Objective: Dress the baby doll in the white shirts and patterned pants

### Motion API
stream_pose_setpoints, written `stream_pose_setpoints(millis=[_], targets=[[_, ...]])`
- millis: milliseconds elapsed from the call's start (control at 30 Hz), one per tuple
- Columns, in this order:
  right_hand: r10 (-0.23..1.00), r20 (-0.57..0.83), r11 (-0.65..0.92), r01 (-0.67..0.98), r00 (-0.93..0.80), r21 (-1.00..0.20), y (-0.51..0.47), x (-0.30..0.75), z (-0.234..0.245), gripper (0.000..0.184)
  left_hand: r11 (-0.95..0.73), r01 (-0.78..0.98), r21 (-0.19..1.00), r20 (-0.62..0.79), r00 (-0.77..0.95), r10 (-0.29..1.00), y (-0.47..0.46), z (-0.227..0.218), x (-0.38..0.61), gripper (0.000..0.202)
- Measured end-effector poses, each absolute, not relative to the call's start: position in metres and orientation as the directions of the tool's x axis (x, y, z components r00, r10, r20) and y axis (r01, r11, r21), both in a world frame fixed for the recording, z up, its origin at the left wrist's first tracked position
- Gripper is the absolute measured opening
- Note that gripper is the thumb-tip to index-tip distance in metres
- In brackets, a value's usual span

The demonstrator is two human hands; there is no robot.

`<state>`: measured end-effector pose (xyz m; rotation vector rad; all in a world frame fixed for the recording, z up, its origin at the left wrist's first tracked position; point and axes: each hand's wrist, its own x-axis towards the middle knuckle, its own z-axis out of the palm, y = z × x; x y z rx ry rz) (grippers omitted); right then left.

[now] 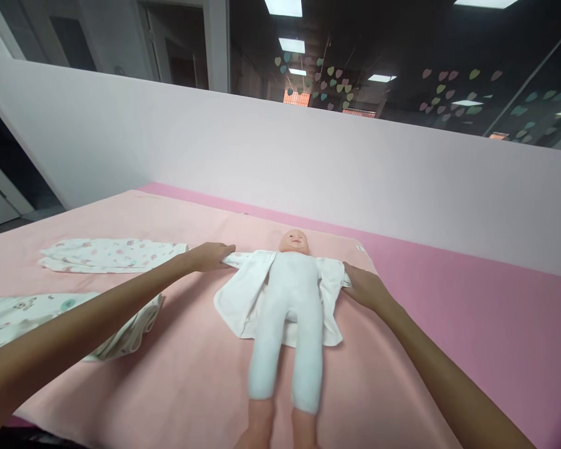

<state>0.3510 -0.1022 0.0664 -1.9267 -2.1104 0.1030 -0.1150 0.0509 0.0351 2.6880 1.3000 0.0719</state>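
Note:
A baby doll [292, 280] in a white body lies on its back, head away from me and bare feet towards me. Its arms are inside or behind a white baby jacket [243, 299], which lies spread open under it. My left hand [212, 255] closes on the end of one jacket sleeve, stretched out to the left. On the other side, my right hand [365, 285] grips the opposite sleeve near its cuff. The doll's hands do not show, so whether they are within the cuffs is hidden.
A pink sheet [191, 380] covers the surface under the doll. Left of it lie a folded white printed cloth [115, 254] and, nearer me, another folded printed cloth [135, 330], partly behind my left forearm. A white partition [280, 156] rises at the back.

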Motion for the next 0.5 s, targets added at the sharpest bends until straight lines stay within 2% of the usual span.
stream_pose_setpoints(millis=[100, 233, 400, 500], targets=[[0.991, 0.119, 0.074, 0.984, -0.055, -0.162, -0.090, 0.367, 0.070, 0.030, -0.647, 0.749, 0.146, -0.017, 0.656, 0.755, 0.062, 0.041, -0.101, 0.055], [0.999, 0.030, 0.029, 0.982, -0.024, -0.184, -0.088, 0.379, 0.062, 0.028, -0.606, 0.781, 0.151, -0.068, 0.620, 0.782, 0.070, 0.040, -0.096, 0.064], [0.999, -0.042, -0.002, 0.938, -0.013, -0.347, -0.108, 0.408, 0.055, 0.046, -0.463, 0.783, 0.416, -0.225, 0.582, 0.782, 0.071, 0.037, -0.122, 0.071], [0.996, 0.061, -0.037, 0.918, 0.067, -0.395, -0.118, 0.432, 0.058, 0.049, -0.387, 0.753, 0.533, -0.252, 0.577, 0.777, 0.070, 0.039, -0.135, 0.069]])
